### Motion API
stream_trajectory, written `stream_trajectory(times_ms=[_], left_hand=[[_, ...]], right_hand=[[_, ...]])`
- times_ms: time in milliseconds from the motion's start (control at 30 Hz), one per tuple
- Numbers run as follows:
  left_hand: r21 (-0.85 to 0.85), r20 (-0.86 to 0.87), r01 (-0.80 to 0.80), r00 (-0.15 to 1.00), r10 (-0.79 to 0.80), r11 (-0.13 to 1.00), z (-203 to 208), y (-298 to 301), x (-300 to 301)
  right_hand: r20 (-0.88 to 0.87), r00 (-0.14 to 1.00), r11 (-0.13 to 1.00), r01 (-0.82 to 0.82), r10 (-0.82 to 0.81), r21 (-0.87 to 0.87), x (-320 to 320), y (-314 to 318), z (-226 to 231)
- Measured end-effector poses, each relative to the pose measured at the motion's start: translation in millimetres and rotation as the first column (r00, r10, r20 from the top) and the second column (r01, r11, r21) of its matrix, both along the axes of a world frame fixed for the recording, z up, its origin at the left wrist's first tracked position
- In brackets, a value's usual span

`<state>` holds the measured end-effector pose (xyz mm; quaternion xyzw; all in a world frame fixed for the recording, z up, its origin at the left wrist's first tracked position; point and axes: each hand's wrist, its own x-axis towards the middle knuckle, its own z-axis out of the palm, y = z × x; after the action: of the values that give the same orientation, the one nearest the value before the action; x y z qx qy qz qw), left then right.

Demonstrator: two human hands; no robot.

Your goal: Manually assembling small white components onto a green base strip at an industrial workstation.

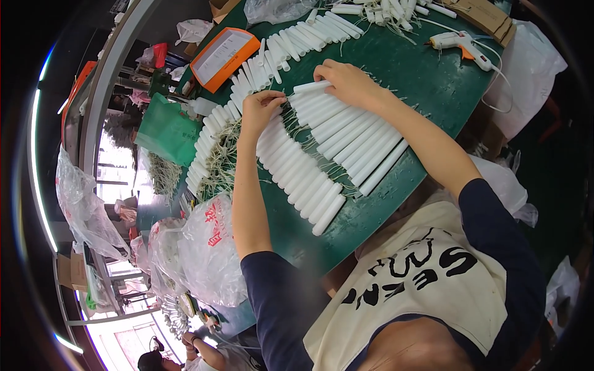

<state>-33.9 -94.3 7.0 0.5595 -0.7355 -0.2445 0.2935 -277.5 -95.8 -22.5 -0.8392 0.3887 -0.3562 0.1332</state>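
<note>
My right hand (351, 84) is closed over the top white tube (311, 87) of a neat row, with its fingers at both sides of the tube. At that tube's left end my left hand (261, 110) makes a pinch, apparently on a thin wire that is hard to make out. Below my right hand, the row of white tubes (349, 133) lies side by side on the green table. A second row of white tubes (299, 170) runs beside it, under my left forearm. Thin pale wires (306, 137) come out between the two rows.
More white tubes (291, 43) curve along the far side, with tangled wires (226, 151) by them. An orange box (226, 59), a green bag (167, 130) and a plastic bag (207, 253) lie left. A glue gun (461, 46) lies far right on the green table (448, 93). Another person (207, 355) is lower left.
</note>
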Motion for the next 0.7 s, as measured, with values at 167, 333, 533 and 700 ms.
stream_trajectory(times_ms=[167, 333, 533, 700], left_hand=[[-0.067, 0.061, 0.033, 0.998, -0.029, 0.997, -2, 2, 0], [-0.166, 0.013, -0.027, 0.999, 0.029, 0.986, -5, 2, -1], [-0.16, -0.085, -0.03, 0.996, 0.017, 0.987, -8, 4, 0], [-0.172, -0.087, -0.038, 0.996, 0.024, 0.984, -14, 5, 2]], right_hand=[[-0.041, 0.999, 0.993, 0.009, -0.014, -0.115, 1, -6, -2], [-0.056, 0.998, 0.999, 0.002, -0.004, -0.039, 7, -9, 1], [0.027, 0.996, 0.993, -0.083, 0.081, 0.084, 9, -6, 4], [0.041, 0.994, 0.994, -0.104, 0.102, 0.039, 14, -11, -2]])
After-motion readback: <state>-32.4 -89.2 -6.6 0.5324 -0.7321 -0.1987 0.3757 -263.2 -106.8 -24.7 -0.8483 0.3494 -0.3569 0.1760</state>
